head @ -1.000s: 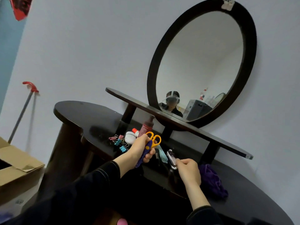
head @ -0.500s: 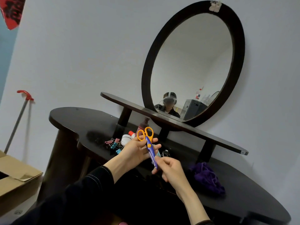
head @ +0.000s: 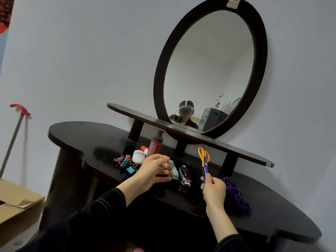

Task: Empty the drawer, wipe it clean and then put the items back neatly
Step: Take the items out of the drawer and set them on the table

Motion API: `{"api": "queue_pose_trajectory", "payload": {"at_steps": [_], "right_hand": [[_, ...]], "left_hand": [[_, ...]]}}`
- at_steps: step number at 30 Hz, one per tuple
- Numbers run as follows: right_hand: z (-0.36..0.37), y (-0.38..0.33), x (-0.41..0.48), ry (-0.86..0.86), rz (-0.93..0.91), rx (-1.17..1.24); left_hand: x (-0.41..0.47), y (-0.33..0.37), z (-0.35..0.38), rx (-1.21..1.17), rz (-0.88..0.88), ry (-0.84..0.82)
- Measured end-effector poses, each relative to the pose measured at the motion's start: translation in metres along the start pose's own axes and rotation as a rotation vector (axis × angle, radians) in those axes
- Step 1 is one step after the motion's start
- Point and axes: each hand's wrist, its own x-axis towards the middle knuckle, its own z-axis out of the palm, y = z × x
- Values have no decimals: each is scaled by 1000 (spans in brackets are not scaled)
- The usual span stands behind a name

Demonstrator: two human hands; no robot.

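The scissors (head: 204, 163) stand upright in the air right of the frame's centre, yellow handles up, and our right hand (head: 214, 190) pinches them by the closed purple blades at the bottom. Our left hand (head: 154, 170) reaches out at centre with fingers stretched and loose, gripping nothing; they lie just at the teal item (head: 173, 169), and we cannot tell whether they touch it. The drawer itself is out of view below the frame, so we judge only that we are sorting its contents on the tabletop (head: 81, 135). To do this well, we keep the blades shut in the pinch and lay the scissors flat on the bare patch between the black and chrome stapler (head: 184, 176) and the purple cloth (head: 235, 196) at lower right, not on the cloth, which we probably need for wiping. Farther left, the binder clips (head: 127, 163), the white round case (head: 138, 156) and the upright red bottle (head: 155, 144) sit close together, so we move around them gently.
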Motion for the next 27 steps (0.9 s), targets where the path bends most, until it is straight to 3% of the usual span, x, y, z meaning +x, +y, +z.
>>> {"api": "queue_pose_trajectory", "payload": {"at_steps": [7, 13, 16, 19, 23, 25, 27], "right_hand": [[4, 0, 10, -6, -81, -749], [7, -3, 3, -5, -140, -926], [3, -6, -5, 2, -134, -872], [-8, -5, -26, 82, -147, -673], [-21, 18, -97, 232, -570, -443], [-25, 44, -137, 132, -718, -335], [-26, 81, -171, -109, -800, -446]], "left_hand": [[-4, -2, 9, 252, 51, -8], [-7, -3, 6, 303, 89, -7], [-15, -1, 5, 312, 88, -25], [-41, 2, 8, 363, 137, -66], [-98, -16, -5, 443, 319, -154], [-127, -45, -26, 526, 284, -208], [-146, -82, -56, 650, 160, -240]]}}
